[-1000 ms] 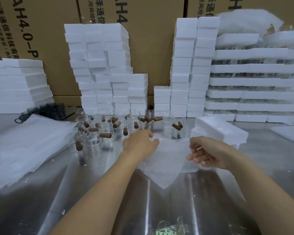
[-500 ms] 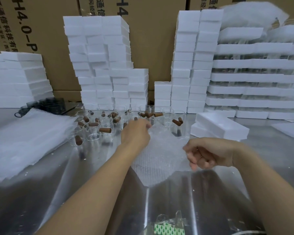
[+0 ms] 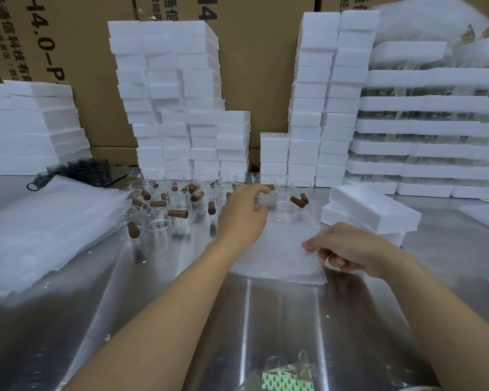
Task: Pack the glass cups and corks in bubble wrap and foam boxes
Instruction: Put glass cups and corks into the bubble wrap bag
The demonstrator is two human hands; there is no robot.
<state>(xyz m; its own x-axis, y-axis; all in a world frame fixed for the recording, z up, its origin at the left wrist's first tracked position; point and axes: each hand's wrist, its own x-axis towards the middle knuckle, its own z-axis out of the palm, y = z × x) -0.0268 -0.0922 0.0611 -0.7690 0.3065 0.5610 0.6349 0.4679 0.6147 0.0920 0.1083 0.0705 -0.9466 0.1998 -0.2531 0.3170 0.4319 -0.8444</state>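
Many clear glass cups [image 3: 159, 221] and brown cylindrical corks [image 3: 178, 213] are waiting unwrapped just beyond the flat translucent bubble-wrap sheet [image 3: 277, 249], whose edge the right hand [image 3: 347, 249] is pinching while the left hand [image 3: 242, 214] is reaching open-fingered toward them, so wrapping is seemingly only starting.

bright, even | glare streaks on steel table [image 3: 280, 320] | edges bowed, soft
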